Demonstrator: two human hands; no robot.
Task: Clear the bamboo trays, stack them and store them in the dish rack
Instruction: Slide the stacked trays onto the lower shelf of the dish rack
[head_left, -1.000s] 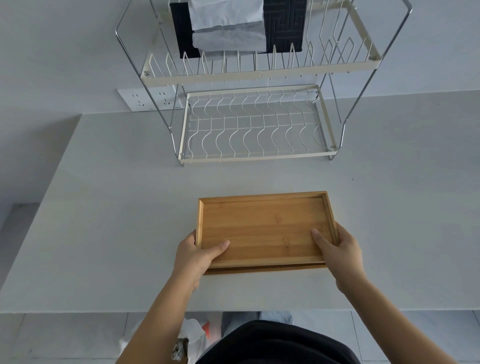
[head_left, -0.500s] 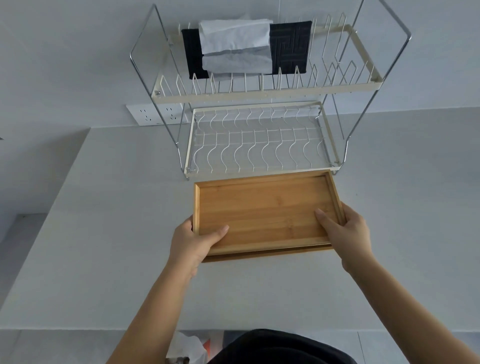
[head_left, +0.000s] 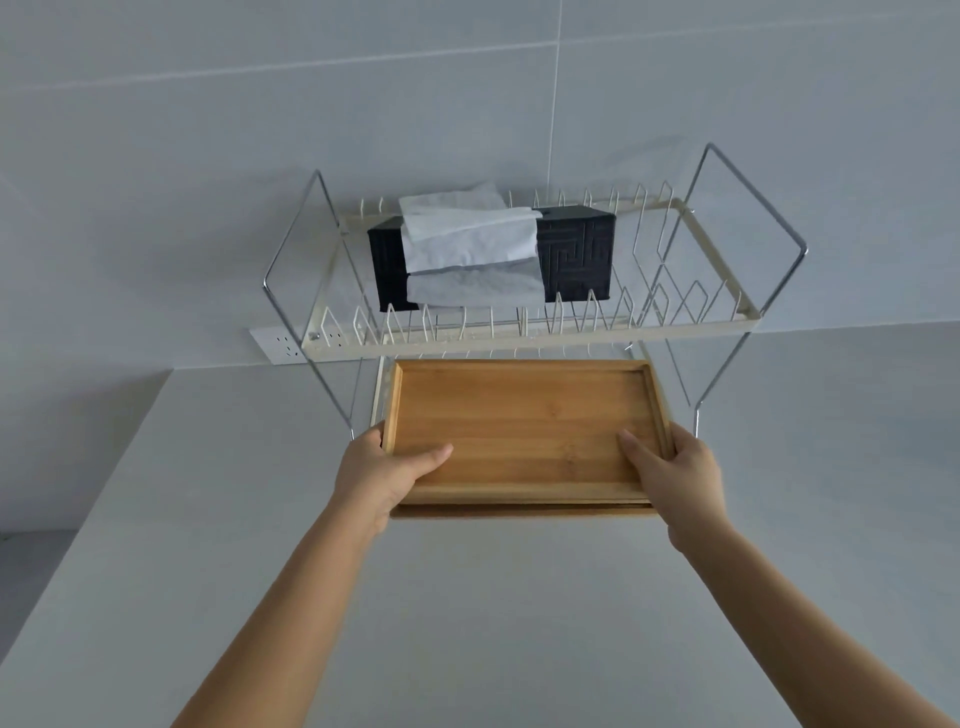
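Your left hand (head_left: 382, 470) and right hand (head_left: 675, 475) each grip a short end of the stacked bamboo trays (head_left: 524, 431), whose far edge sits under the dish rack (head_left: 530, 338) upper shelf, possibly above the lower tier.

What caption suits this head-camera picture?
Both hands slide stacked bamboo trays into the dish rack's lower tier.

I am seeing soft, even, cool light spreading over the pale desk (head_left: 519, 623) and wall with no glare, only a faint shadow lying under the stacked bamboo trays (head_left: 524, 436), while the wide lens is bowing the dish rack (head_left: 748, 317) and edges outward, everything staying reasonably sharp.
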